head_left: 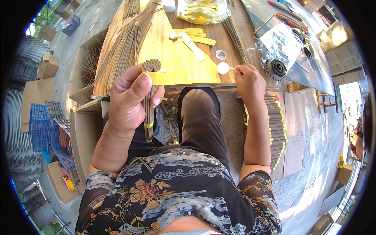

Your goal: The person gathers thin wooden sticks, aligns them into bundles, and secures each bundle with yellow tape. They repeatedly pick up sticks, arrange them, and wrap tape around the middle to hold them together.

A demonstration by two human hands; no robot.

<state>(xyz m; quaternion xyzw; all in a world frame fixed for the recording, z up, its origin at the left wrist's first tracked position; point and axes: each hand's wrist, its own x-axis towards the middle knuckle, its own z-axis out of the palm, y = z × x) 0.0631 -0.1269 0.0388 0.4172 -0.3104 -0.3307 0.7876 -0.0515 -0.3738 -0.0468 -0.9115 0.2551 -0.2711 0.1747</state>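
Note:
Upright in my left hand (130, 96) is a bundle of incense sticks (150, 105), gripped near its brown top end. A yellow paper strip (159, 78) lies around the bundle just below that end, and a narrow yellow band (148, 125) circles it lower down. My right hand (250, 83) is closed on a thin white stick (232, 68) above the table's front edge. The stick's far end meets a small round white dish or lid (223, 68); I cannot tell whether it is inside. A small clear cap (221, 54) lies just behind.
Loose yellow strips (194, 38) lie mid-table (172, 58), with many loose incense sticks (127, 45) to the left. A plastic bag (203, 11) stands behind. At right are a black coil (277, 69) and, lower, stacked bundles (276, 125). An open cardboard box (87, 129) stands left.

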